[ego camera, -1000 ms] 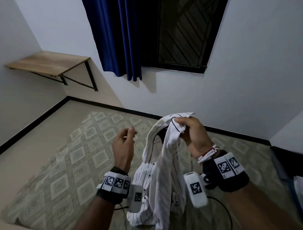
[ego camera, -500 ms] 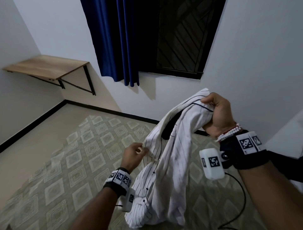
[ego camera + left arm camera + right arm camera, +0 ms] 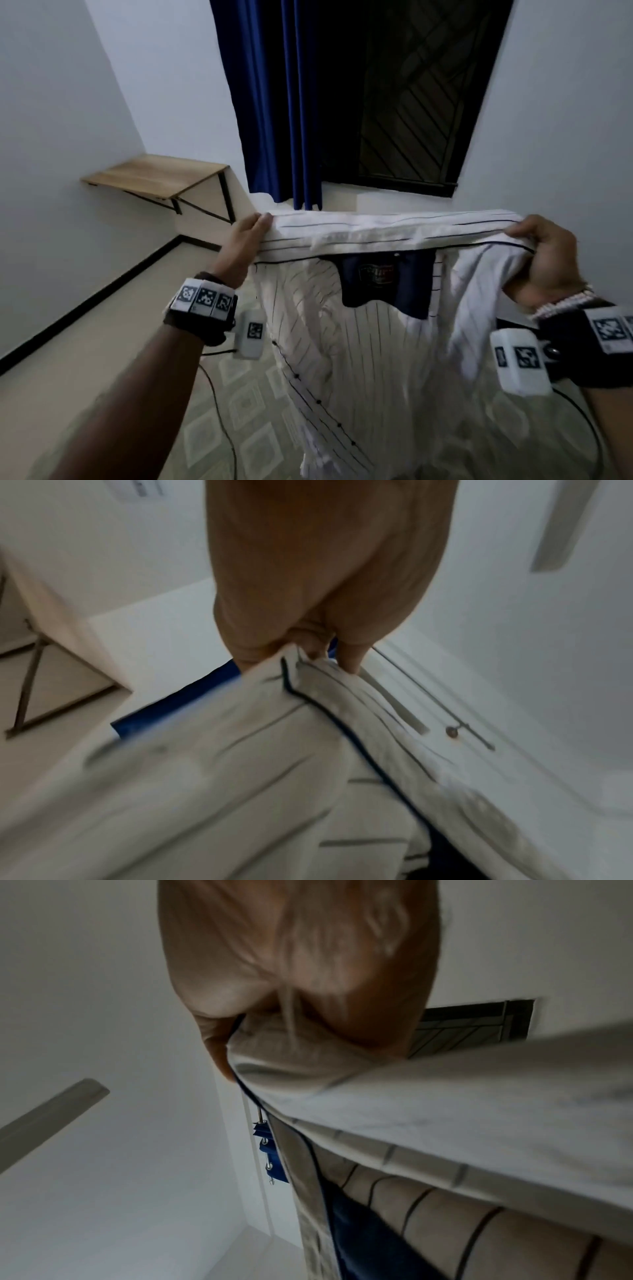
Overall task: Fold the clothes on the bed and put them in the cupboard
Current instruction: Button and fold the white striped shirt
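A white pinstriped shirt (image 3: 359, 335) with dark piping, dark buttons and a navy neck label hangs stretched between both hands above the patterned bed sheet (image 3: 246, 411). My left hand (image 3: 248, 233) grips its upper left corner; in the left wrist view the fingers (image 3: 349, 658) curl over the hem of the shirt (image 3: 240, 764). My right hand (image 3: 544, 260) clutches the upper right corner, with bunched fabric in the fist. In the right wrist view the shirt (image 3: 462, 1110) runs out from under that hand (image 3: 291, 1031). The cupboard is not in view.
A wooden wall shelf (image 3: 154, 174) on black brackets stands at the left. A blue curtain (image 3: 277, 102) and a dark barred window (image 3: 411, 92) fill the wall ahead. Black cables (image 3: 219, 404) trail from my wrists over the bed.
My left hand has taken hold of the shirt and moved up and left. The right hand rose and moved right, so the bunched shirt is now spread wide between them.
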